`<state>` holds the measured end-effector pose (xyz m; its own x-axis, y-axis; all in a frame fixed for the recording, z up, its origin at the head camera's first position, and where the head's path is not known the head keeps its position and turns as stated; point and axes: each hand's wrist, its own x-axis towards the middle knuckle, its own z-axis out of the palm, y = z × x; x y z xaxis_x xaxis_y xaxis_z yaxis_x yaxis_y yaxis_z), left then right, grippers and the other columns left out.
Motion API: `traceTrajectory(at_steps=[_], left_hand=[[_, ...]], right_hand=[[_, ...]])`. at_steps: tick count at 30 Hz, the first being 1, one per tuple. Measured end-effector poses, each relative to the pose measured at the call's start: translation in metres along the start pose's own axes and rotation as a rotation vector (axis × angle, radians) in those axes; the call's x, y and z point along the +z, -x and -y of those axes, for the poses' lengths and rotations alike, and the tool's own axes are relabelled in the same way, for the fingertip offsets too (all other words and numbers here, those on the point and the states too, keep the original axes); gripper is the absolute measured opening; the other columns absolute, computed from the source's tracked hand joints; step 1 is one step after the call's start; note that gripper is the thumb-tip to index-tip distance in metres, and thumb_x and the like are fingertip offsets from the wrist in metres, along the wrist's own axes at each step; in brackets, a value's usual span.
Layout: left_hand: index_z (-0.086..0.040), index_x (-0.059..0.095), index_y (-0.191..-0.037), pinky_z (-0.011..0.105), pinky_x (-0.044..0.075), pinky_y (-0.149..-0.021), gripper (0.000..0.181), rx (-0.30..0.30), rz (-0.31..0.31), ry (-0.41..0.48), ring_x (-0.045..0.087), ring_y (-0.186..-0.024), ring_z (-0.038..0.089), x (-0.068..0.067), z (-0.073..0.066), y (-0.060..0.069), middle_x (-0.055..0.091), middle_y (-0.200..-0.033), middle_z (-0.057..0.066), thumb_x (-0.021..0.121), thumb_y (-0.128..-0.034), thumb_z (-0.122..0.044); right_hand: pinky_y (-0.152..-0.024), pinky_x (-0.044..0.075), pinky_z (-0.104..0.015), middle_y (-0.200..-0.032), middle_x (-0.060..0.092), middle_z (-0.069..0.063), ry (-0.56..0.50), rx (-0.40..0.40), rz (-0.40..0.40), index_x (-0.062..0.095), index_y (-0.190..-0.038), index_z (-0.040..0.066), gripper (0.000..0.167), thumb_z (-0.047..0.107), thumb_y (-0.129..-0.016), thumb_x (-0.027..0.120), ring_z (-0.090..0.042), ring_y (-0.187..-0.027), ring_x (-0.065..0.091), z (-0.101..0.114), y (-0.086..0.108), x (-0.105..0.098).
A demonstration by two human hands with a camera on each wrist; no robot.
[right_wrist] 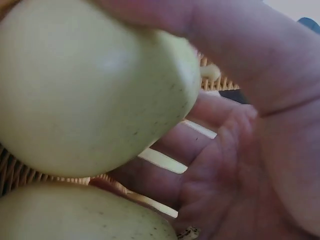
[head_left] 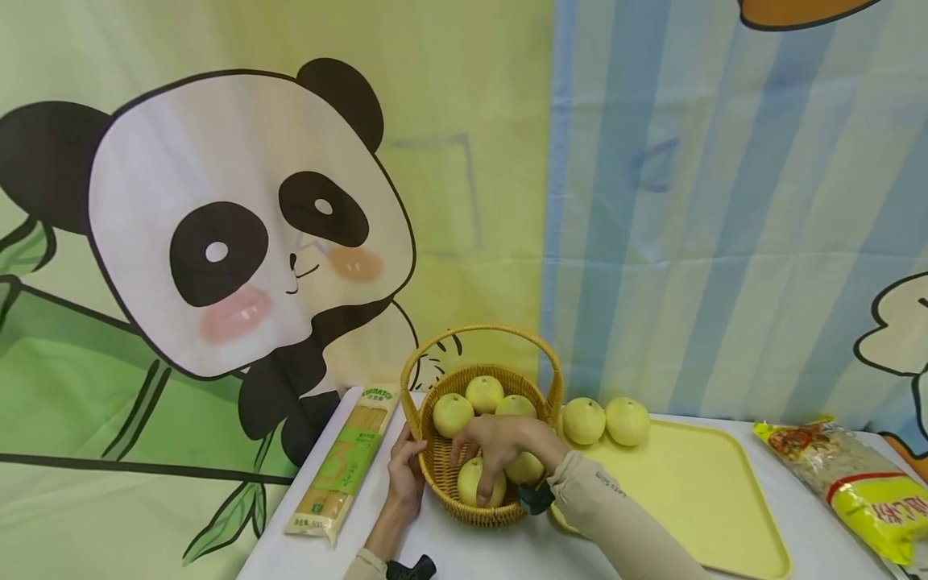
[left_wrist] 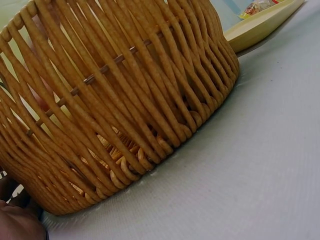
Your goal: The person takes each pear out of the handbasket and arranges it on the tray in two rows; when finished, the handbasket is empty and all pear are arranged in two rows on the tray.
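A woven wicker basket (head_left: 444, 490) with a tall arched handle holds several pale yellow-green pears (head_left: 484, 394). My right hand (head_left: 502, 439) reaches into it from the right and grips the pear nearest the front (right_wrist: 90, 95), thumb across it and fingers on its far side. Below that pear, a second one (right_wrist: 75, 215) shows in the right wrist view. At the basket's left side my left hand (head_left: 406, 474) holds the rim near the handle's base. Only a little of that hand shows in the left wrist view, beside the wicker wall (left_wrist: 125, 75).
Left of the basket lies a long pack of noodles (head_left: 355, 451). Two more pears (head_left: 627, 421) sit at the back edge of a yellow tray (head_left: 696, 491) on the right. A yellow-and-red food bag (head_left: 848, 491) lies farther right on the white table (head_left: 500, 560). A printed curtain hangs behind.
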<state>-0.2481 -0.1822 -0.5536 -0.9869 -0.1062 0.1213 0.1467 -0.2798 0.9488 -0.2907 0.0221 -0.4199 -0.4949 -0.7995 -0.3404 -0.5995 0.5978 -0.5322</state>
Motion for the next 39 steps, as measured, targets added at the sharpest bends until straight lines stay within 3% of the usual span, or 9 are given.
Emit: traceTrajectory(at_steps=[5,10,15,23,30,32,35,37,39], left_hand=[[-0.011,0.032,-0.167,0.02,0.042,-0.111,0.075,0.0,0.001,0.012,0.036,-0.153,0.027,0.0,0.001,-0.001,0.035,-0.17,0.019,0.041,-0.0927,-0.015],[-0.011,0.034,-0.166,0.021,0.043,-0.11,0.074,-0.005,-0.005,0.021,0.043,-0.147,0.02,-0.002,0.002,-0.001,0.038,-0.167,0.019,0.041,-0.0922,-0.014],[-0.01,0.035,-0.165,0.023,0.043,-0.11,0.073,-0.001,0.004,0.014,0.048,-0.141,0.016,-0.002,0.002,0.0,0.04,-0.165,0.02,0.041,-0.0927,-0.015],[-0.013,0.034,-0.166,0.022,0.043,-0.109,0.074,-0.006,0.001,-0.001,0.046,-0.144,0.02,-0.002,0.0,0.001,0.04,-0.166,0.018,0.042,-0.0926,-0.016],[-0.012,0.037,-0.165,0.026,0.045,-0.11,0.072,-0.001,-0.005,-0.005,0.051,-0.139,0.021,-0.001,0.001,0.001,0.042,-0.164,0.019,0.042,-0.0928,-0.016],[-0.01,0.04,-0.163,0.027,0.046,-0.109,0.071,0.003,-0.007,-0.011,0.053,-0.136,0.02,-0.001,0.001,0.0,0.043,-0.163,0.02,0.042,-0.0925,-0.016],[-0.01,0.041,-0.162,0.027,0.047,-0.108,0.07,0.007,-0.006,-0.011,0.055,-0.134,0.02,-0.002,0.001,0.0,0.044,-0.162,0.021,0.042,-0.0922,-0.016],[-0.011,0.039,-0.163,0.027,0.046,-0.109,0.072,0.004,-0.008,-0.007,0.054,-0.135,0.019,-0.002,0.001,0.001,0.043,-0.163,0.02,0.042,-0.0919,-0.016],[-0.011,0.038,-0.164,0.028,0.046,-0.11,0.072,0.006,-0.008,-0.006,0.053,-0.135,0.019,-0.002,0.001,0.001,0.042,-0.164,0.02,0.042,-0.0922,-0.015]], right_hand=[[-0.099,0.051,-0.025,-0.117,0.073,0.012,-0.037,-0.044,-0.054,0.074,-0.11,0.024,0.053,0.02,-0.065,0.102,-0.004,-0.113,0.065,-0.001,0.0,0.001],[-0.1,0.05,-0.025,-0.113,0.073,0.011,-0.108,-0.169,-0.11,0.072,-0.105,0.024,0.05,0.012,-0.065,0.1,-0.001,-0.109,0.063,-0.006,0.005,-0.003],[-0.103,0.05,-0.028,-0.116,0.076,0.005,-0.192,-0.254,-0.18,0.076,-0.111,0.021,0.049,0.005,-0.068,0.095,-0.004,-0.112,0.065,-0.012,0.013,-0.011],[-0.086,0.055,-0.034,-0.126,0.077,0.004,-0.247,-0.301,-0.323,0.079,-0.125,0.026,0.053,0.017,-0.074,0.091,-0.013,-0.104,0.065,-0.02,0.033,-0.02],[-0.11,0.048,-0.05,-0.135,0.074,0.004,-0.335,-0.35,-0.396,0.077,-0.13,0.024,0.05,0.028,-0.081,0.089,-0.011,-0.127,0.064,-0.028,0.049,-0.019],[-0.094,0.056,-0.043,-0.135,0.074,0.002,-0.376,-0.342,-0.426,0.077,-0.13,0.024,0.049,0.028,-0.083,0.09,-0.005,-0.093,0.069,-0.029,0.056,-0.018],[-0.06,0.05,-0.028,-0.104,0.08,-0.008,-0.435,-0.341,-0.474,0.076,-0.132,0.021,0.049,0.024,-0.084,0.089,-0.001,-0.05,0.044,-0.031,0.068,-0.017],[-0.045,0.036,-0.024,-0.073,0.07,-0.008,-0.475,-0.351,-0.495,0.076,-0.132,0.018,0.048,0.019,-0.085,0.089,-0.005,-0.041,0.02,-0.033,0.076,-0.018],[-0.042,0.03,-0.022,-0.056,0.049,-0.003,-0.487,-0.365,-0.518,0.077,-0.13,0.016,0.047,0.016,-0.085,0.088,-0.005,-0.04,0.018,-0.034,0.083,-0.017]])
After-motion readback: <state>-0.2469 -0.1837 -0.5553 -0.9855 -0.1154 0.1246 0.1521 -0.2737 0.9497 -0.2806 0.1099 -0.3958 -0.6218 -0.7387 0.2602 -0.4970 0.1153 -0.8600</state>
